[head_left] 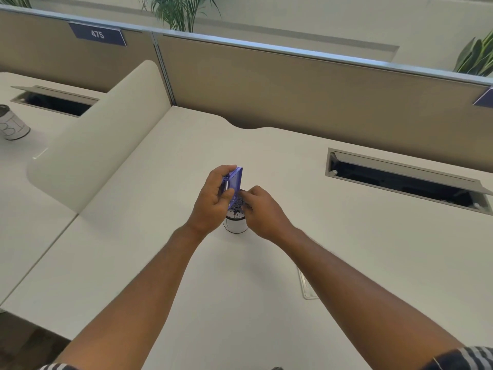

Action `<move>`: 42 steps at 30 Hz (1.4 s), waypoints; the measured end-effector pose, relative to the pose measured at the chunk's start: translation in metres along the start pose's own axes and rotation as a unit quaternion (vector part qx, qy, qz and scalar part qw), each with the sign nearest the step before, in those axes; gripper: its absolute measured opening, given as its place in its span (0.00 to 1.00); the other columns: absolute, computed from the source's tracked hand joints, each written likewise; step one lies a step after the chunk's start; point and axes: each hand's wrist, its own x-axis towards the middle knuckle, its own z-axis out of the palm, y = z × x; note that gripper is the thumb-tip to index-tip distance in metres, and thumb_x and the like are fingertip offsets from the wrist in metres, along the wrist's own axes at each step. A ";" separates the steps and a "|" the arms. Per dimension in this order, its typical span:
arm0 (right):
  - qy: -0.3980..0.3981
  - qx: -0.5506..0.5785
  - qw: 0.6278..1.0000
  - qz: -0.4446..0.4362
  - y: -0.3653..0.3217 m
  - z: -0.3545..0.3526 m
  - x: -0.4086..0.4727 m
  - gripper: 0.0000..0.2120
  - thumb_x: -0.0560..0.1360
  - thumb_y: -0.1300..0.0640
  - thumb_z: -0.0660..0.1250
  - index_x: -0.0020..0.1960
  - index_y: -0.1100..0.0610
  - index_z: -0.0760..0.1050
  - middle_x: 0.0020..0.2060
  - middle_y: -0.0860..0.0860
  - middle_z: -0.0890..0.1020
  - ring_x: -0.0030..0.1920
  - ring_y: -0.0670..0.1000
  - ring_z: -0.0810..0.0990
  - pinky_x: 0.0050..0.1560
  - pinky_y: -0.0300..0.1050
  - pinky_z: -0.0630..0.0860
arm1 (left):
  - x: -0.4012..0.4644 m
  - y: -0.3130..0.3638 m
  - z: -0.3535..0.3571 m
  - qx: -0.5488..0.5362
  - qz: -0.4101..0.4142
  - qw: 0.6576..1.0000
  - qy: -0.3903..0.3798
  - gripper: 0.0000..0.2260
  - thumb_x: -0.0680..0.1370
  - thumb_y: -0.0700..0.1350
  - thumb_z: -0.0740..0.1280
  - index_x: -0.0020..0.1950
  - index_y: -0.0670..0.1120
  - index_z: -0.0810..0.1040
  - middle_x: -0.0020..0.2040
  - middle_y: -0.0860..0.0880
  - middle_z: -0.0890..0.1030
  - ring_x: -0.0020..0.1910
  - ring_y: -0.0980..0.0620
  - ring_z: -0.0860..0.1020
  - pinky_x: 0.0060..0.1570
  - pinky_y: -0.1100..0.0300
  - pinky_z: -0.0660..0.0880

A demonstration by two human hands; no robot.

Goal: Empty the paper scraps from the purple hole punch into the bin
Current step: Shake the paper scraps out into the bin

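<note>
Purple hole punch (pixel 234 182) is up on end at frame centre, held directly above the bin (pixel 236 222), lower end just over the bin's mouth. Bin is a small white cylinder standing on the tabletop (pixel 293 263), mostly hidden behind both hands; only its lower wall and a slice of the rim show.

Left hand (pixel 213 198) grasps the punch: fingers wrap over the top and far side, thumb presses on the near face. Right hand (pixel 260 209) sits at 3 o'clock of the punch, fingertips (pixel 244 194) pinched on its lower end at the dark textured base section. Can't tell whether that base is open or shut, or whether scraps are falling. Dark specks visible on the bin's rim area, too small to identify.

Rest of scene: second white cup-like container (pixel 13 124) at 9 o'clock, well apart, on the neighbouring desk beyond a cream divider (pixel 101 134). Open cable hatch (pixel 405 180) at 2 o'clock of the hands. Partition (pixel 293 89) at 12 o'clock carries a blue "475" sign (pixel 97 34).
</note>
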 end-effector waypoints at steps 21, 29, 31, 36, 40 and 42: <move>0.057 0.018 0.998 -0.009 -0.002 0.005 -0.002 0.13 0.79 0.62 0.59 0.58 0.58 0.80 0.48 0.53 0.75 0.48 0.55 0.76 0.46 0.52 0.79 | -0.002 0.010 -0.002 -0.017 -0.040 0.999 0.032 0.22 0.80 0.37 0.60 0.74 0.47 0.66 0.72 0.47 0.72 0.71 0.47 0.72 0.65 0.46 0.77; 0.069 0.040 0.997 -0.020 -0.004 0.009 -0.003 0.14 0.79 0.63 0.60 0.60 0.59 0.80 0.48 0.54 0.76 0.48 0.55 0.77 0.47 0.51 0.79 | -0.003 0.010 0.000 -0.033 -0.045 0.997 0.054 0.22 0.81 0.34 0.60 0.74 0.48 0.67 0.73 0.44 0.71 0.70 0.45 0.72 0.64 0.50 0.78; 0.085 0.061 0.994 -0.008 -0.002 0.006 -0.002 0.13 0.79 0.64 0.61 0.59 0.59 0.81 0.48 0.54 0.77 0.48 0.55 0.78 0.47 0.51 0.79 | -0.003 0.009 0.000 -0.043 -0.050 0.996 0.062 0.21 0.82 0.33 0.60 0.74 0.45 0.67 0.73 0.43 0.71 0.70 0.46 0.73 0.63 0.55 0.78; 0.085 0.085 0.993 0.010 -0.003 0.005 0.000 0.13 0.79 0.64 0.60 0.59 0.58 0.80 0.47 0.53 0.75 0.46 0.54 0.77 0.48 0.51 0.79 | -0.003 0.013 0.001 -0.065 -0.059 0.993 0.081 0.21 0.82 0.31 0.59 0.75 0.43 0.67 0.72 0.44 0.72 0.66 0.57 0.76 0.56 0.65 0.78; 0.079 0.120 0.989 0.032 -0.005 0.005 -0.001 0.16 0.79 0.66 0.60 0.61 0.57 0.80 0.48 0.53 0.76 0.48 0.52 0.77 0.51 0.45 0.77 | -0.001 0.014 0.002 -0.074 -0.063 0.990 0.098 0.21 0.82 0.30 0.58 0.75 0.42 0.66 0.72 0.44 0.72 0.63 0.62 0.76 0.54 0.67 0.77; 0.077 0.139 0.986 0.045 -0.004 0.004 -0.002 0.17 0.78 0.66 0.60 0.61 0.56 0.80 0.48 0.53 0.76 0.49 0.51 0.77 0.52 0.42 0.75 | -0.001 0.014 0.001 -0.075 -0.063 0.990 0.099 0.21 0.82 0.30 0.59 0.75 0.42 0.66 0.72 0.43 0.72 0.64 0.61 0.76 0.54 0.68 0.77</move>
